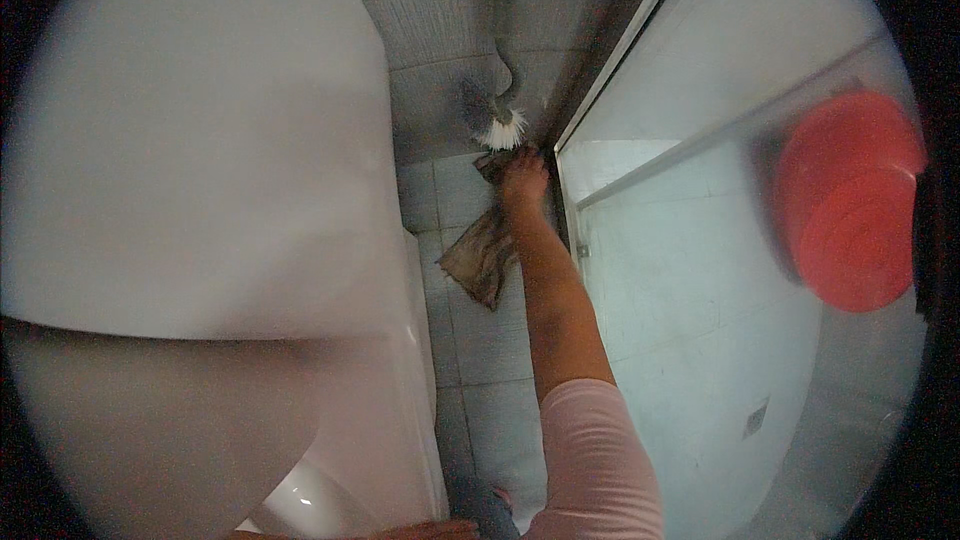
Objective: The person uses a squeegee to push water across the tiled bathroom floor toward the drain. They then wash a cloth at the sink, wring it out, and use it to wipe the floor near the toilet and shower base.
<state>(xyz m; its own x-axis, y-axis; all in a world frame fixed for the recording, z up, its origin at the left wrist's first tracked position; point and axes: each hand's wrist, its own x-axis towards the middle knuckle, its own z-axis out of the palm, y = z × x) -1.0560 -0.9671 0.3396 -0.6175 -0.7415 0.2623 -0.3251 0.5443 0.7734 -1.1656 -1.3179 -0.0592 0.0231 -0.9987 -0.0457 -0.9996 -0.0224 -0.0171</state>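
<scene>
My right arm reaches forward over the grey tiled floor. At its end my right hand presses down on a dirty brown-grey cloth, low in the corner where the wall meets the shower frame. The cloth trails back from the hand, and a dark piece of it shows left of the fingers. Just beyond the fingertips, a toilet brush with white bristles stands against the wall, bristles down. My left hand shows only in part at the lower edge, laid along the rim of the white toilet.
The toilet's large white raised lid fills the left side. On the right runs a glass shower partition with a metal frame. Behind the glass are a red plastic basin and a floor drain. Grey tiled wall lies ahead.
</scene>
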